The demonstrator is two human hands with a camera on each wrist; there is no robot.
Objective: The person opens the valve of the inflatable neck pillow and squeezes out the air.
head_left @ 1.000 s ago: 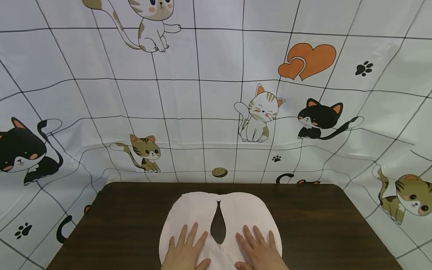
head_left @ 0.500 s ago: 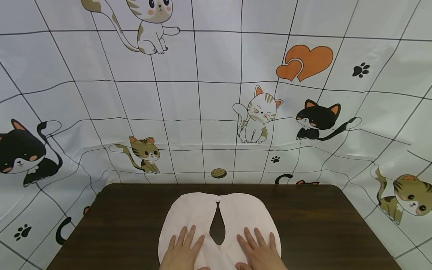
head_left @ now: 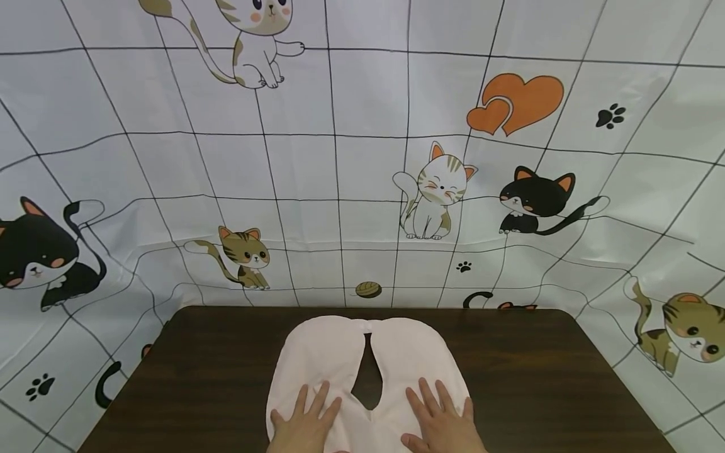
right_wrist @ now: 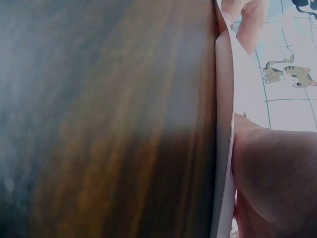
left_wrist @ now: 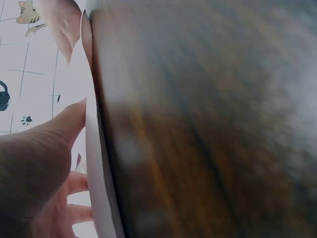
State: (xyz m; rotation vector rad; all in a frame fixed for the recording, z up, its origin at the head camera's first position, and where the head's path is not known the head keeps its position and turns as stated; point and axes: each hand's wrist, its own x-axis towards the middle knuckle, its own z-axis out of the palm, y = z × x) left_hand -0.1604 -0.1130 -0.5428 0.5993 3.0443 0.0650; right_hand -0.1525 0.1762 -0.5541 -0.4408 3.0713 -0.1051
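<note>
A pale pink cloth bib (head_left: 416,352) lies flat in the head view. Its two rounded ends meet at the top, above a teardrop-shaped neck opening. My left hand (head_left: 303,420) rests on its left half with the fingers spread. On the right half, my right hand (head_left: 444,420) lies with its fingers straight and apart. The bib's lower part runs out of the frame. Seen edge-on in the left wrist view, the cloth (left_wrist: 96,148) has the left thumb and fingers against it. In the right wrist view, the right hand (right_wrist: 270,173) touches the bib (right_wrist: 225,104).
A dark brown wooden table (head_left: 170,390) with rounded far corners lies under the bib. Behind and beside it hangs a white sheet (head_left: 362,163) with a black grid, cartoon cats, paw prints and orange hearts.
The bib's rounded ends have shifted slightly toward the far edge, and the neck opening looks wider at its lower part. My hands have moved slightly apart, staying on the cloth.
</note>
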